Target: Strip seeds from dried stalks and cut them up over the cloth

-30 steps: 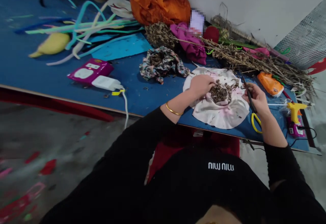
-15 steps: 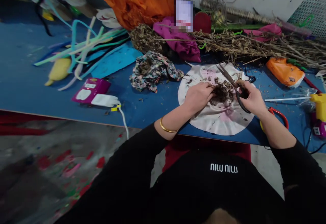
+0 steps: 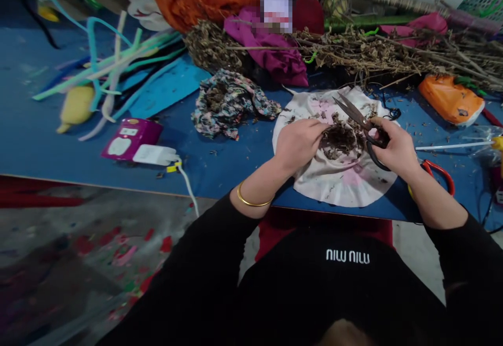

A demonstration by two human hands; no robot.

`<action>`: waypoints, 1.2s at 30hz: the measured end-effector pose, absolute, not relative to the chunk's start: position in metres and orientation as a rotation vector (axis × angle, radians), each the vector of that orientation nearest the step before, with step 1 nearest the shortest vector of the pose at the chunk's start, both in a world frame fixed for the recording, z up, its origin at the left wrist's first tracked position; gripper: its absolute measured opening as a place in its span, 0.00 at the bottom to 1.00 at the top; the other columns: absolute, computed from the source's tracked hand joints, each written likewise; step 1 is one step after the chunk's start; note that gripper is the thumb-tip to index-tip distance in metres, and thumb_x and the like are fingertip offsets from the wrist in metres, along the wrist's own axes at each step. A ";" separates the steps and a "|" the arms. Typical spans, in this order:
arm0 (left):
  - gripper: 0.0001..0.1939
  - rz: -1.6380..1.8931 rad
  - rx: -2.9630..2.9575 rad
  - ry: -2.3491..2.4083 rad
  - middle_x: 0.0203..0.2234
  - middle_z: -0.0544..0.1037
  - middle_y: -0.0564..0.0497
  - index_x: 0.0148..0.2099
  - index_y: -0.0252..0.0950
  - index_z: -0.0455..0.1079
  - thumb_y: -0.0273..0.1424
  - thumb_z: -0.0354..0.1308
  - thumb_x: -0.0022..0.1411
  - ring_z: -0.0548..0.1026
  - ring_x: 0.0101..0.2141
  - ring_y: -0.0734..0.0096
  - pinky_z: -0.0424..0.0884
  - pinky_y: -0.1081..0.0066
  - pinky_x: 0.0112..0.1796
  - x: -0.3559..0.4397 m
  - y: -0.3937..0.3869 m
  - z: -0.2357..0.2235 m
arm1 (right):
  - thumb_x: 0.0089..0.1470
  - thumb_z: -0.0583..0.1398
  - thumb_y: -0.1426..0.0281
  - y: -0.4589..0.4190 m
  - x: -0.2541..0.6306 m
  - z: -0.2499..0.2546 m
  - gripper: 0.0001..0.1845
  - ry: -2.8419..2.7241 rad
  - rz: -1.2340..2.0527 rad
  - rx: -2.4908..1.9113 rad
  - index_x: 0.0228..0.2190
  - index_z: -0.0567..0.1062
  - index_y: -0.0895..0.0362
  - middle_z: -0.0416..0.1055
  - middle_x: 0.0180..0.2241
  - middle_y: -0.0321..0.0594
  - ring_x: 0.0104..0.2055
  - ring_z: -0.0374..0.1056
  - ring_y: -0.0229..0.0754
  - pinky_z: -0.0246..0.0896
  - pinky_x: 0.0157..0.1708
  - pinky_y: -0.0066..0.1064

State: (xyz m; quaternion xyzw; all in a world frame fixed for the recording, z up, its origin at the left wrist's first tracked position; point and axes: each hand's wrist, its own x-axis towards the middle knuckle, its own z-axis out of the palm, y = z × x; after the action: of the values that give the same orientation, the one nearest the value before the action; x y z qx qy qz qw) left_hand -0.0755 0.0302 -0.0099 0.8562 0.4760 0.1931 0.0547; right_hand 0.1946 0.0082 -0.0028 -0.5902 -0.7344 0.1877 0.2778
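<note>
black scissors [image 3: 358, 117] sit in curled right fingers [image 3: 383, 123]; left fingers [image 3: 317, 129] touch dried plant bits [image 3: 339, 140], their grip unclear.

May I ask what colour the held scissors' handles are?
The handles are black, clearest in the head view.

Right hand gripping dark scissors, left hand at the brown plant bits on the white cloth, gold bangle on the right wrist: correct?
The gold bangle is on the left wrist, not the right, as the head view shows. The rest stands: the right hand grips the dark scissors, and the left hand is at the brown plant bits on the white cloth.
</note>
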 end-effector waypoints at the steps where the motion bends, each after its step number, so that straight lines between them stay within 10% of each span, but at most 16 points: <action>1: 0.21 0.629 2.563 1.456 0.44 0.86 0.42 0.53 0.33 0.82 0.27 0.49 0.69 0.83 0.43 0.59 0.76 0.65 0.42 -0.076 0.030 -0.009 | 0.49 0.61 0.66 0.008 0.194 -0.002 0.30 -1.968 0.488 -1.598 0.55 0.78 0.53 0.79 0.48 0.47 0.45 0.75 0.52 0.71 0.47 0.44; 36: 0.17 0.780 1.984 1.501 0.41 0.88 0.47 0.45 0.35 0.86 0.26 0.56 0.61 0.84 0.44 0.58 0.77 0.66 0.49 -0.075 0.032 0.001 | 0.58 0.60 0.50 -0.004 0.193 0.019 0.29 -2.337 0.589 -1.711 0.53 0.78 0.55 0.81 0.36 0.44 0.34 0.74 0.50 0.58 0.31 0.34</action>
State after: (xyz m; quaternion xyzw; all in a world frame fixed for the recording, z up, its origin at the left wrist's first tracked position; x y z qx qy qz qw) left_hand -0.0751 0.0321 0.0006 0.7338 0.5554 0.2887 0.2640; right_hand 0.1926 -0.0037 0.0188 -0.5765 -0.7872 0.1984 0.0928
